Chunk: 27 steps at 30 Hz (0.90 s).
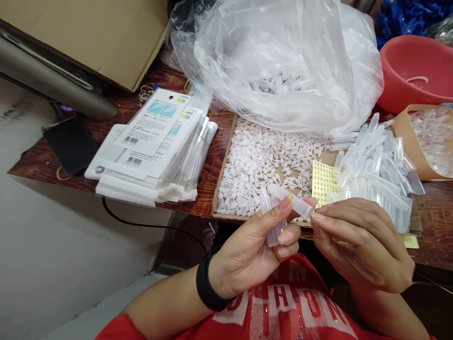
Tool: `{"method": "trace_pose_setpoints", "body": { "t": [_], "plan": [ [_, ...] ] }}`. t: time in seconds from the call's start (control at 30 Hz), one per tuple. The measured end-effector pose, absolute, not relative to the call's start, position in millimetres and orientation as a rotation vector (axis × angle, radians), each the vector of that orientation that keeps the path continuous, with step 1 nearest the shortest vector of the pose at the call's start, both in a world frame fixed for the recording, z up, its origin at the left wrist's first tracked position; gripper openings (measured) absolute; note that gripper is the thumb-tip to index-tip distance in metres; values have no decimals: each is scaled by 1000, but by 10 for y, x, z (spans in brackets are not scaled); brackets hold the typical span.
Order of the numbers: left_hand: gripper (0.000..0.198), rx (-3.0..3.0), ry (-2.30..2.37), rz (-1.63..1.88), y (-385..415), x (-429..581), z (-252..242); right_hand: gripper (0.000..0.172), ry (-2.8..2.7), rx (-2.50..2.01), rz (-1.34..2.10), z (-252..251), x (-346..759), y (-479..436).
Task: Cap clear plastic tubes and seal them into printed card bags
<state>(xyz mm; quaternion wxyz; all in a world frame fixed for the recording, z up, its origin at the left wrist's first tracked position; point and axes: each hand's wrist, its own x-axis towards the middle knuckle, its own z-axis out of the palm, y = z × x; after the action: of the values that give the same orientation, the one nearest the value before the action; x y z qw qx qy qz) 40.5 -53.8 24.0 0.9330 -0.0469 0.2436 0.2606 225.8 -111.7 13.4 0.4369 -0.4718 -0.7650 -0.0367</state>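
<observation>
My left hand (253, 248) is closed around two or three small clear plastic tubes (274, 226), with one tube (292, 200) lying across its thumb and forefinger. My right hand (357, 241) pinches the end of that tube with its fingertips. Both hands hover just in front of the table's front edge, above my red shirt. Behind them a flat cardboard tray (224, 165) holds a heap of small white caps (262, 160), and a pile of clear tubes (375, 165) lies to the right. A yellow sticker sheet (322, 184) sits between them.
A large clear plastic bag (283, 61) of parts stands behind the tray. A stack of packaged cards (152, 151) lies at left, a cardboard box (88, 38) beyond it. A red bowl (414, 71) and a tray of clear pieces (430, 137) sit at right.
</observation>
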Motion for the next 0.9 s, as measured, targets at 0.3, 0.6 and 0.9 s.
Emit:
{"method": "trace_pose_setpoints", "body": {
  "t": [0.3, 0.6, 0.9],
  "plan": [
    [33, -111, 496, 494, -532, 414, 221, 32, -1975, -1153, -104, 151, 2323, -1120],
    [37, -96, 524, 536, -508, 437, 231, 35, -2083, -1128, -163, 113, 2393, -1100],
    [28, -47, 547, 528, -508, 448, 172, 50, -1976, -1169, -75, 38, 2362, -1056]
  ]
}}
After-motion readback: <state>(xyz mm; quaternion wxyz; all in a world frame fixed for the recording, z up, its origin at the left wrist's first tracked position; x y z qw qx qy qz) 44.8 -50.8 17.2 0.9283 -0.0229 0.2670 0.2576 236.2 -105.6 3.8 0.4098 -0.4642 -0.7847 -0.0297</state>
